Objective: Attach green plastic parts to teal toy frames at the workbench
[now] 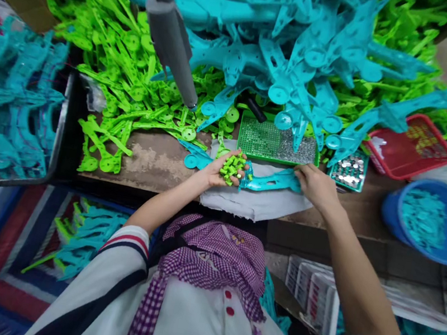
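Note:
Cupped palm up, my left hand (216,173) holds a heap of small lime-green plastic pieces (232,168). Just right of it, a long turquoise plastic part (274,181) lies across a pale cloth (257,206) on the bench. My right hand (318,185) has its fingers closed at the right end of this part; the fingertips are partly hidden. Behind the part stands a green tray (253,138), with many small metal bits (296,148) in its right side.
Heaped lime-green parts (133,62) and turquoise parts (241,57) cover the back. A grey screwdriver-like tool (172,49) hangs above the bench. To the right are a small tray of silver discs (349,170), a red basket (407,173) and a blue bucket (396,215). A black crate (61,125) stands left.

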`<state>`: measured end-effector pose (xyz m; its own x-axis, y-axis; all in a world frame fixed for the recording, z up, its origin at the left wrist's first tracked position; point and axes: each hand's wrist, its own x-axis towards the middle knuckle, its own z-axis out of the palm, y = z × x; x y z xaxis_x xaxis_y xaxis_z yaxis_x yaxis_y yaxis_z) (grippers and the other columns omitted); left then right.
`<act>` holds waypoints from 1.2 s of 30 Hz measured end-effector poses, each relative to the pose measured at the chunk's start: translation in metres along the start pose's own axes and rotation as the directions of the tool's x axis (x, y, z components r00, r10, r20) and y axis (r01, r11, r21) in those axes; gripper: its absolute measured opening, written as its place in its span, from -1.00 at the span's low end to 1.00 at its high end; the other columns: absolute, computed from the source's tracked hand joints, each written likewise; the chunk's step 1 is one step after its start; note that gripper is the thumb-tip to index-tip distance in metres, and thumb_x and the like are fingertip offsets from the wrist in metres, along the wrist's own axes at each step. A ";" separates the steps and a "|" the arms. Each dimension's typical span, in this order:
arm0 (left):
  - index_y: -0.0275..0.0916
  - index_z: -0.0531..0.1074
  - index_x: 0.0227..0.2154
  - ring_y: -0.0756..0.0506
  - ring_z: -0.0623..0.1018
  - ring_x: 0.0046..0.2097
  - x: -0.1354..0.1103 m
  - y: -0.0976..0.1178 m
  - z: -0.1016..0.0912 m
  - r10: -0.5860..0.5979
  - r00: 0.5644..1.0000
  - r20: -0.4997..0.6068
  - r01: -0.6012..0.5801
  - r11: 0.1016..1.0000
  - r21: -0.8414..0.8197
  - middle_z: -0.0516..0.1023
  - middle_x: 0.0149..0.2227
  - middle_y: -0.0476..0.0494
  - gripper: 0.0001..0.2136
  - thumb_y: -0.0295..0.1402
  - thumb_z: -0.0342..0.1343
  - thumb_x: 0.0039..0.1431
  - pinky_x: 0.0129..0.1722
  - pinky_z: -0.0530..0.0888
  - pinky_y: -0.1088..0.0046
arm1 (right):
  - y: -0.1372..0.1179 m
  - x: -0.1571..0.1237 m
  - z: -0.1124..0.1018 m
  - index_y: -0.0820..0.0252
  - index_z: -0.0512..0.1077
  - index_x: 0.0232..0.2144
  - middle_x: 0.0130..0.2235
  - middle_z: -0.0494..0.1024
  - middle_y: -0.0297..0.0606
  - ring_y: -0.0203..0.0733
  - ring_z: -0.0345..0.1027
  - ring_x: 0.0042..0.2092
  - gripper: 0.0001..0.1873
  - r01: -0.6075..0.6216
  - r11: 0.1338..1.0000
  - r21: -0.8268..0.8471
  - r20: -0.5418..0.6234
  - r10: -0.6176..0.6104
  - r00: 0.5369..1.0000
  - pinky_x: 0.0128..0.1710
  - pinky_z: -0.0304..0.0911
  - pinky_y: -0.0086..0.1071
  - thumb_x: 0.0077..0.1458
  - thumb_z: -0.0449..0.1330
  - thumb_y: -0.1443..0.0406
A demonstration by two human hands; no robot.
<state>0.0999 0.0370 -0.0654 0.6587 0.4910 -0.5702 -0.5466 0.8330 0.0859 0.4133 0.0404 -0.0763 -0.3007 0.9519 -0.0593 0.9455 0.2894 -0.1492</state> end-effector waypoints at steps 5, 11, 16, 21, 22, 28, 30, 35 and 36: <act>-0.24 0.42 -0.40 -0.02 0.44 -0.54 -0.003 -0.004 0.002 0.000 1.000 -0.006 0.000 1.000 -0.012 0.47 -0.41 -0.15 -0.69 -0.21 -0.07 0.40 -0.67 0.25 0.59 | 0.014 0.004 0.006 0.12 0.53 0.00 -0.06 0.58 -0.15 -0.02 0.47 -0.07 -0.60 0.136 0.984 0.117 -0.009 -0.136 0.991 -0.23 0.30 -0.28 0.34 -0.04 0.16; -0.26 0.41 -0.40 -0.01 0.45 -0.54 -0.004 -0.002 0.001 -0.006 1.000 0.018 0.007 1.000 -0.028 0.47 -0.43 -0.12 -0.73 -0.22 0.02 0.38 -0.64 0.25 0.58 | 0.008 -0.009 0.010 0.12 0.54 0.00 -0.12 0.57 -0.13 -0.04 0.47 -0.15 -0.59 0.108 0.987 0.121 -0.155 -0.089 0.984 -0.28 0.30 -0.27 0.35 -0.02 0.14; -0.26 0.43 -0.39 -0.01 0.45 -0.53 -0.019 -0.007 -0.006 0.017 0.999 0.031 -0.016 0.998 -0.059 0.49 -0.42 -0.14 -0.73 -0.23 0.02 0.38 -0.64 0.26 0.58 | -0.047 -0.026 0.003 0.16 0.55 -0.06 -0.06 0.52 -0.03 0.00 0.44 -0.08 -0.60 0.102 0.981 0.167 -0.405 -0.026 0.914 -0.15 0.32 -0.20 0.32 0.08 0.04; -0.23 0.44 -0.38 -0.02 0.45 -0.52 -0.082 -0.013 -0.031 0.076 0.996 -0.053 -0.081 0.991 -0.107 0.49 -0.39 -0.14 -0.72 -0.25 -0.04 0.39 -0.66 0.25 0.59 | -0.115 -0.017 0.031 0.17 0.52 -0.26 -0.24 0.54 -0.13 -0.12 0.40 -0.29 -0.65 0.199 0.930 0.310 -0.270 -0.114 0.956 -0.27 0.29 -0.24 0.36 0.03 0.11; -0.23 0.44 -0.38 -0.02 0.45 -0.52 -0.099 -0.014 -0.037 0.099 0.992 -0.074 -0.107 0.987 -0.118 0.49 -0.39 -0.14 -0.73 -0.24 -0.04 0.39 -0.66 0.25 0.60 | -0.121 -0.014 0.036 0.17 0.51 -0.25 -0.24 0.54 -0.13 -0.12 0.40 -0.29 -0.66 0.190 0.928 0.321 -0.258 -0.107 0.960 -0.27 0.28 -0.25 0.36 0.02 0.13; -0.23 0.44 -0.39 0.03 0.42 -0.50 -0.154 -0.025 -0.064 0.298 0.939 -0.173 -0.339 0.888 -0.309 0.46 -0.36 -0.13 -0.70 -0.20 -0.05 0.39 -0.65 0.24 0.65 | -0.122 -0.004 0.034 0.17 0.53 -0.15 -0.09 0.50 -0.08 -0.10 0.37 -0.26 -0.71 0.161 0.974 0.159 -0.174 -0.132 0.976 -0.40 0.13 -0.30 0.32 0.04 0.20; -0.22 0.44 -0.39 0.04 0.41 -0.49 -0.151 -0.027 -0.066 0.360 0.920 -0.152 -0.391 0.838 -0.381 0.46 -0.35 -0.12 -0.68 -0.19 -0.07 0.40 -0.65 0.23 0.67 | -0.121 0.000 0.029 0.18 0.53 -0.16 -0.08 0.49 -0.09 -0.14 0.34 -0.32 -0.72 0.169 0.981 0.101 -0.120 -0.156 0.980 -0.43 0.07 -0.31 0.29 0.07 0.20; -0.22 0.44 -0.38 0.06 0.40 -0.48 -0.140 -0.016 -0.065 0.424 0.898 -0.121 -0.431 0.789 -0.438 0.47 -0.34 -0.11 -0.70 -0.18 -0.03 0.40 -0.65 0.24 0.66 | -0.121 0.008 0.026 0.22 0.50 -0.24 -0.13 0.49 -0.11 -0.11 0.36 -0.27 -0.80 0.191 0.982 0.016 -0.073 -0.189 0.979 -0.37 0.07 -0.29 0.19 0.13 0.24; -0.22 0.45 -0.38 0.05 0.40 -0.48 -0.139 -0.011 -0.064 0.438 0.890 -0.123 -0.445 0.782 -0.437 0.48 -0.33 -0.11 -0.71 -0.19 -0.02 0.39 -0.64 0.24 0.65 | -0.120 0.009 0.027 0.22 0.49 -0.25 -0.14 0.49 -0.11 -0.10 0.37 -0.26 -0.81 0.198 0.980 0.003 -0.070 -0.198 0.978 -0.36 0.07 -0.29 0.17 0.13 0.25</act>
<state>-0.0191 -0.0569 -0.0393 0.2834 0.7710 -0.5703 -0.9463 0.3214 -0.0357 0.2939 0.0114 -0.0854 -0.4721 0.8806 0.0403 0.8668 0.4721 -0.1605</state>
